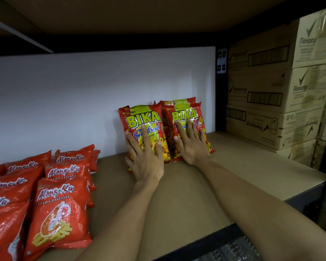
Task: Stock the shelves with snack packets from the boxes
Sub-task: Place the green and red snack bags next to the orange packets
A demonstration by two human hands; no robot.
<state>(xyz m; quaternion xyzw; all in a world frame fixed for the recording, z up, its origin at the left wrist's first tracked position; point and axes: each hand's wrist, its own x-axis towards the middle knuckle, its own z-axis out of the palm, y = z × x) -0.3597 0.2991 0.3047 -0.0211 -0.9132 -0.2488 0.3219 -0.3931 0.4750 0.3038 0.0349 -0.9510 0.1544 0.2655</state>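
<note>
Task item A: left BIKA packet, a glossy red and yellow plastic snack bag marked "Seafood". It stands upright directly under the left hand, at the back of the shelf.
Task item B: right BIKA packet, same type. It stands upright under the right hand and touches item A on that hand's inner side. Tops of further identical bags show behind it.
Left hand: open, fingers straight and spread, palm flat against the front of the left BIKA packet. Nothing is gripped.
Right hand: open, fingers straight and spread, palm flat against the lower front of the right BIKA packet. Nothing is gripped.
Support: shelf, a flat brown board beneath both hands and forearms.
Behind the hands: back panel, plain white, which the bags stand against.
Outboard of the left hand: Alang-Ku packets, red plastic prawn cracker bags in leaning rows, apart from the BIKA bags.
Outboard of the right hand: upright post, black metal. Beyond it are the Rexona cartons, stacked brown cardboard boxes.
Above the hands: upper shelf board, brown underside.
</note>
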